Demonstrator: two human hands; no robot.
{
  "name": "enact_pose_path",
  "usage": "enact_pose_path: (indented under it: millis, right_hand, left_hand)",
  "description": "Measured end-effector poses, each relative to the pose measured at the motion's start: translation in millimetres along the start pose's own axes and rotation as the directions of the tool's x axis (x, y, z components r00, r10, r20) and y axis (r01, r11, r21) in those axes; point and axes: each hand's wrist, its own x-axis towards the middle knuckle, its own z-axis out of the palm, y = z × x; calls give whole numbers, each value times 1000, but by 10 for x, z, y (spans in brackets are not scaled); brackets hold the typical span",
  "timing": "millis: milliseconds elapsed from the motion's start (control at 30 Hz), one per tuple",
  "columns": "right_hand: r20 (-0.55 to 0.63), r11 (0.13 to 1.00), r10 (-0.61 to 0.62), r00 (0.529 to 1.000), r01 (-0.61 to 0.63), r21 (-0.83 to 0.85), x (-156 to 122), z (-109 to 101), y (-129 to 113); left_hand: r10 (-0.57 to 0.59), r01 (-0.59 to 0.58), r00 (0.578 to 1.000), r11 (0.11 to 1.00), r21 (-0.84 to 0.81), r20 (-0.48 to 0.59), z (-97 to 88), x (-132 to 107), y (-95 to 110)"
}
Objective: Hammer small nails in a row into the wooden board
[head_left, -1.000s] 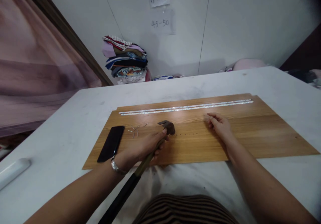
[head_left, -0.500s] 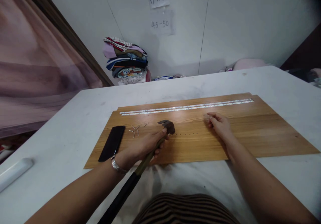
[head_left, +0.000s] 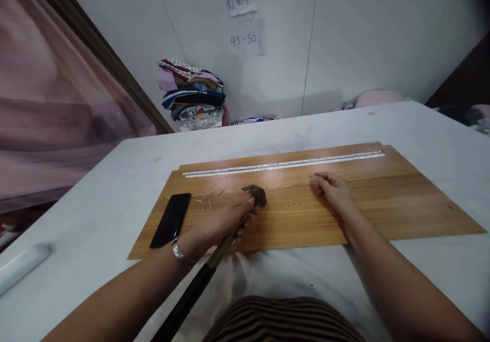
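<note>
A: Where's the claw hammer (head_left: pixel 210 266)?

B: In the left hand (head_left: pixel 225 220) — its fingers wrap around the neck just below the head, the black grip slanting back beside the forearm.

A: And the right hand (head_left: pixel 335 188)?

B: Over the wood-grain board (head_left: pixel 401 204), thumb and forefinger narrowed together. I can't tell whether anything is pinched there.

A: Any loose nails (head_left: pixel 207 197)?

B: Several, scattered between the black smartphone (head_left: pixel 171 220) and the hammer's head. A row of small dark dots (head_left: pixel 288 204) runs from beside the head toward the right hand.

A: Beyond those?

B: Two long silvery strips (head_left: pixel 270 167), side by side — and the white surface (head_left: pixel 95 194) carries the board.
</note>
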Motion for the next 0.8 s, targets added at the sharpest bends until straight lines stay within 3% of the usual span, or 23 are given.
enact_pose_path:
  millis: [800]
  right_hand:
    - [7, 1000, -9, 1000, 9, 7, -4, -5, -16]
  left_hand:
    - [8, -8, 1000, 999, 31, -11, 13, -24, 16]
